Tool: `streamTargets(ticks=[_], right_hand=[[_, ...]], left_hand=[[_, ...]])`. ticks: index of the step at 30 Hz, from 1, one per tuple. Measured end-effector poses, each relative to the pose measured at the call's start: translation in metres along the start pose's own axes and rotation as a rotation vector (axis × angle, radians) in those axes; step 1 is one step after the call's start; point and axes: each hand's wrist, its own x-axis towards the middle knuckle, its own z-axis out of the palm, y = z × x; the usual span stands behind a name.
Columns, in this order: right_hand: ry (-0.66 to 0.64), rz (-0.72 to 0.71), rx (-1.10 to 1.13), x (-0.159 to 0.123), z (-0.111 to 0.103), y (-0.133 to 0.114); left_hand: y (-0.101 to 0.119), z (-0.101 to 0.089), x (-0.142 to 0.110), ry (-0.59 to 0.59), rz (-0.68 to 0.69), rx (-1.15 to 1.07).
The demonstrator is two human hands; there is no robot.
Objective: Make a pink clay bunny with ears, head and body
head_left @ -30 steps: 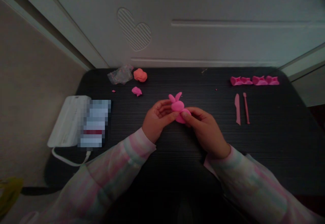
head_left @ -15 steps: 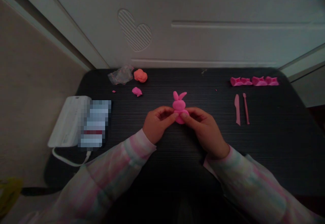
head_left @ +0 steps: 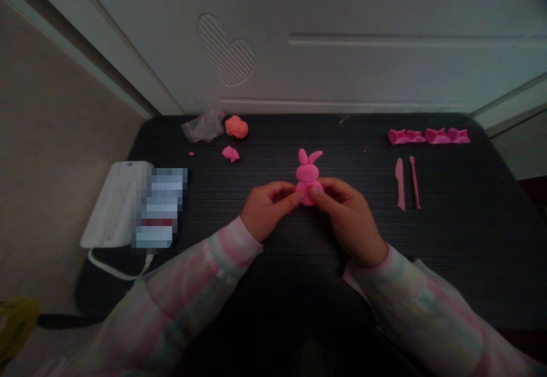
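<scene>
A pink clay rabbit (head_left: 307, 174) is held upright over the middle of the dark table, its two ears pointing away from me. My left hand (head_left: 270, 206) pinches the left side of its round body between thumb and fingers. On the body's right side, my right hand (head_left: 348, 214) grips with its thumb on the front. The fingertips behind the body are hidden. Further back on the left lie a small pink clay lump (head_left: 231, 154) and an orange clay lump (head_left: 236, 127).
A crumpled clear bag (head_left: 204, 126) lies at the back left. A white power bank (head_left: 115, 203) and a phone (head_left: 160, 209) joined by a cable sit at left. On the right are a pink plastic knife (head_left: 400, 183), a thin modelling tool (head_left: 415, 182) and pink moulded pieces (head_left: 428, 136).
The rabbit has turned from leaning left to leaning slightly right, and its head has shifted right and a little away from me. Both hands keep hold of the body.
</scene>
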Motion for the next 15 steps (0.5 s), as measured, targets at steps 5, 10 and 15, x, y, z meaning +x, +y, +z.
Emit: streamTargets(ticks=[5, 10, 15], right_hand=[[0.029, -0.019, -0.006, 0.0009, -0.0010, 0.0010], [0.025, -0.018, 0.007, 0.0013, -0.0014, 0.0027], [0.020, -0.029, 0.054, 0.0020, -0.0015, 0.0036]], left_hand=[[0.0029, -0.0015, -0.0017, -0.074, 0.021, 0.171], [0.0024, -0.0021, -0.0020, -0.091, 0.022, 0.201], [0.0027, -0.0031, -0.0013, -0.090, 0.058, 0.140]])
